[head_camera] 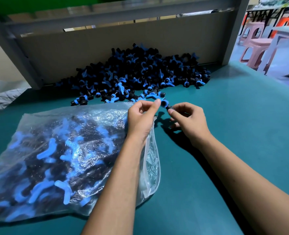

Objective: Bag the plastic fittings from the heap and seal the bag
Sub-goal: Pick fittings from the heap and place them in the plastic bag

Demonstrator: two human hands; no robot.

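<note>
At eight o'clock on the green table (225, 116) lies a clear bag (55, 158), stuffed with black and blue fittings, its open mouth facing three o'clock. The left hand (141, 119) reaches over the bag's top right corner, its fingers curled and its thumb and forefinger pinching the blue end of one fitting (165, 104) just past the bag's edge. Just beside it, toward three o'clock, the right hand (188, 122) pinches the black end of the same fitting between curled fingertips, so both hands hold it above the table. At twelve o'clock the heap (137, 70) of loose fittings is piled against a grey board (89, 51). At two o'clock, well apart, stands a pink stool (254, 48).
</note>
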